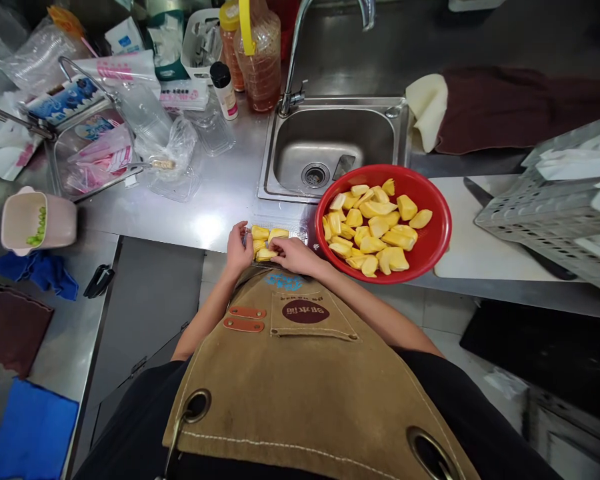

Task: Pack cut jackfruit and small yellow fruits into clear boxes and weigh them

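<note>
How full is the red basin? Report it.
Partly full: many yellow jackfruit pieces lie in the red basin, while bare red wall shows at its right side.

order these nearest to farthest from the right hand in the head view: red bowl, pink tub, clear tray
1. Clear tray, right at the right hand
2. Red bowl, just right of it
3. Pink tub, far left

A sink (360, 141) is set into the worktop (220, 200), a tap (291, 101) at its rear left corner; a cutting board (477, 252) lies along the front edge. A black clip (99, 281) rests at the left worktop's inner edge.
</note>
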The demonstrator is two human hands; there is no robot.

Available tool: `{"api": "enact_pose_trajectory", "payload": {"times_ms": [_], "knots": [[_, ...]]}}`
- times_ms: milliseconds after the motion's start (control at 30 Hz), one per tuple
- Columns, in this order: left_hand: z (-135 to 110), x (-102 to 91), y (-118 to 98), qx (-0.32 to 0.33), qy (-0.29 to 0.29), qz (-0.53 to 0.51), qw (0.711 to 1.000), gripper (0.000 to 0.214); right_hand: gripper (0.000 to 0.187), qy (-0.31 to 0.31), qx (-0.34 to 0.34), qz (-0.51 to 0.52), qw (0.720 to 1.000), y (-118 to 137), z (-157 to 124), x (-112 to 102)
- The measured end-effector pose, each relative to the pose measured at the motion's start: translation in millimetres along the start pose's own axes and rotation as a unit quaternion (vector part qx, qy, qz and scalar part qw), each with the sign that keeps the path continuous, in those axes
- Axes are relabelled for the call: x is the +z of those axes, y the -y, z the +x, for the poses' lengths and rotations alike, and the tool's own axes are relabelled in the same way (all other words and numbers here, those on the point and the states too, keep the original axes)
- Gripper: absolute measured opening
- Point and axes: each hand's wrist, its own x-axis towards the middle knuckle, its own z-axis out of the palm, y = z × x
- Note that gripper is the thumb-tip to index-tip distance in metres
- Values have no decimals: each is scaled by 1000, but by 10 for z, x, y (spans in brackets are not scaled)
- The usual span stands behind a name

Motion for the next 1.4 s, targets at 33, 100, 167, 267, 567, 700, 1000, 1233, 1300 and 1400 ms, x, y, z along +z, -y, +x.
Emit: {"api": "enact_pose_trajectory", "payload": {"times_ms": [33,100,167,267,567,700,1000,1233,1300,1400], "knots": [[6,1,1,-2,2,0,1000,39,16,-2,-6,-11,1000,-1,9,0],[19,3,6,-7,5,1,1000,39,16,-7,-11,-47,999,16,22,8],[30,3,10,-12,9,1,1000,39,15,-11,1,-95,995,63,6,14],[33,-15,-8,-19,9,2,1000,43,21,-18,21,-144,989,172,-132,-43],[-70,-174,-249,163,102,124,973,45,28,-343,82,-90,932,-213,-898,-1183],[-71,-121,-231,199,145,153,957,34,34,-275,171,-123,938,-570,-778,-1269],[-109,-62,-229,201,123,160,959,38,41,-237,235,-169,927,-598,-448,-874],[-113,-32,-189,189,85,139,968,36,50,-342,161,-56,924,-610,-676,-994],[-112,-26,-223,192,63,129,971,35,54,-353,110,60,927,-560,-755,-999],[-128,-28,-380,198,29,106,974,31,60,-281,31,257,924,-446,-774,-911]]}}
